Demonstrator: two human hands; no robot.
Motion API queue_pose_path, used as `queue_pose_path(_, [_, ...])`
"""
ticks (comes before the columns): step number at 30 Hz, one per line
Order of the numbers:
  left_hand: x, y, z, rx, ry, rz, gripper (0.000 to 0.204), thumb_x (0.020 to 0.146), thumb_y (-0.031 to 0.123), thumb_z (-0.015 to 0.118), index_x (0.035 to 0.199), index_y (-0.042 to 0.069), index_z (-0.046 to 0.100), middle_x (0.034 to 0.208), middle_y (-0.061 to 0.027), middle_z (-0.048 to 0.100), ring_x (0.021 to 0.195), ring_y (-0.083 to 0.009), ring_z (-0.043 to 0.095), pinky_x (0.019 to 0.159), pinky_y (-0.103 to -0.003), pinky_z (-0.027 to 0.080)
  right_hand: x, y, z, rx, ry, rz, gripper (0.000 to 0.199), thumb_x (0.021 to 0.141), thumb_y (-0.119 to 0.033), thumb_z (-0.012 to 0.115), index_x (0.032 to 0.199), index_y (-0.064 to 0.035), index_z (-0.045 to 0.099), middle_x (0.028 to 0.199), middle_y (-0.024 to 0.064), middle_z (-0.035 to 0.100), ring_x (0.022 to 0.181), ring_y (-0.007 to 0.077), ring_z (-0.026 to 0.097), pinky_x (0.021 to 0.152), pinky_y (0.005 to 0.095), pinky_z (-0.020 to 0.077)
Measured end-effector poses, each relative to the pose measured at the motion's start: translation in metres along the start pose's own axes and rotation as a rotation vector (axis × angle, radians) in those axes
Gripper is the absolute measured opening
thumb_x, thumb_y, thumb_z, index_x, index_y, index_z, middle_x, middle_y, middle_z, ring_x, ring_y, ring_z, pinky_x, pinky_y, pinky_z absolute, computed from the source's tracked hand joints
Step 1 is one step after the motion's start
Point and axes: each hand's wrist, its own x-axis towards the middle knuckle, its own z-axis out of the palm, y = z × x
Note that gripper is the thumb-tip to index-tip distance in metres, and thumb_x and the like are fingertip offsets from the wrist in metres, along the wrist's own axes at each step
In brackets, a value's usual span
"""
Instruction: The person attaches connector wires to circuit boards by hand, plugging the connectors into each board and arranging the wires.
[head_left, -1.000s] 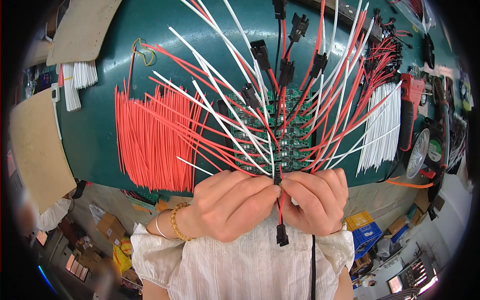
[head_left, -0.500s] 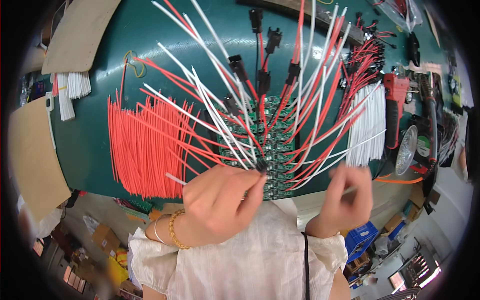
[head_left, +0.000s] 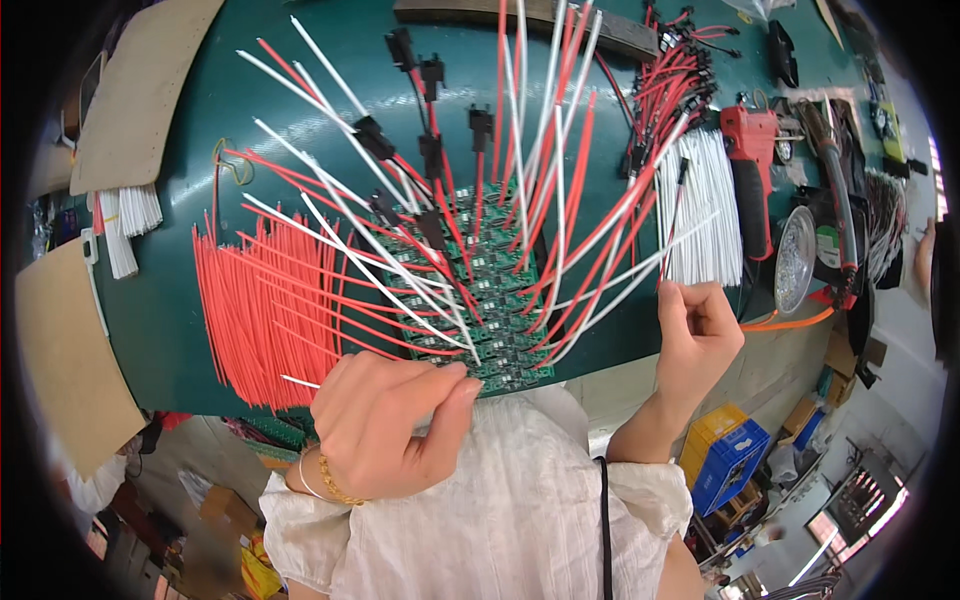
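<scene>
The circuit boards at the near edge of the green tabletop are steadied by the curled left hand, while one wire is pinched upright by the right hand, clear of the others.

A strip of small green circuit boards lies flat on the dark green bench, running from its near edge away from the worker, bristling with red and white wires that fan upward and outward. A thin black-tipped lead rises upright, pinched at its lower end, just right of the boards.
</scene>
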Motion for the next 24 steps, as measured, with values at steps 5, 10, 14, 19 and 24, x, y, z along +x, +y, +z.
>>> queue_pose_path(5, [0.005,0.009,0.018,-0.224,-0.093,0.053,0.021,0.071,-0.001,0.078,0.089,0.000,0.067,0.074,-0.0085,0.066,0.058,-0.0208,0.061,0.049,-0.031,0.046,-0.026,0.013,-0.011,0.253,0.137,-0.023,0.018,0.080,0.007,0.066,0.070,-0.0016,0.053,0.062,-0.0049,0.044,0.054,0.0008,0.032,0.050,0.0182,0.0203])
queue_pose_path(10, [0.007,0.038,0.050,-0.546,-0.236,-0.159,0.014,0.076,-0.001,0.073,0.088,0.000,0.065,0.079,-0.0095,0.065,0.061,-0.0217,0.061,0.051,-0.032,0.048,-0.072,0.016,-0.024,0.020,0.152,-0.345,0.015,0.080,0.005,0.062,0.076,-0.0044,0.051,0.061,-0.0019,0.040,0.057,0.0107,0.035,0.054,0.0256,0.0277])
queue_pose_path(14, [0.013,0.036,0.051,-0.683,-0.378,-0.243,0.012,0.077,0.000,0.071,0.086,0.002,0.063,0.080,-0.0075,0.062,0.061,-0.0214,0.061,0.052,-0.031,0.049,-0.070,0.004,-0.034,-0.108,-0.256,-0.576,0.013,0.059,-0.006,0.072,0.068,-0.0118,0.065,0.060,-0.0016,0.047,0.052,0.0179,0.040,0.051,0.0315,0.0304])
queue_pose_path(19, [-0.006,0.020,0.044,-0.543,-0.322,-0.059,0.013,0.074,0.001,0.069,0.085,0.001,0.062,0.079,-0.0068,0.060,0.062,-0.0191,0.061,0.052,-0.029,0.048,-0.053,-0.013,-0.032,0.030,-0.498,-0.508,0.029,0.055,-0.006,0.074,0.083,-0.0113,0.070,0.065,-0.0014,0.056,0.052,0.0185,0.045,0.050,0.0310,0.0331])
queue_pose_path(24, [-0.015,0.006,0.022,-0.027,-0.179,0.353,0.024,0.067,0.006,0.065,0.089,-0.004,0.065,0.082,-0.0103,0.064,0.057,-0.0144,0.059,0.048,-0.023,0.046,-0.047,-0.022,-0.015,0.043,-0.572,-0.869,0.036,0.067,-0.001,0.077,0.101,-0.0042,0.064,0.077,0.0069,0.065,0.055,0.0194,0.052,0.049,0.0295,0.0400])
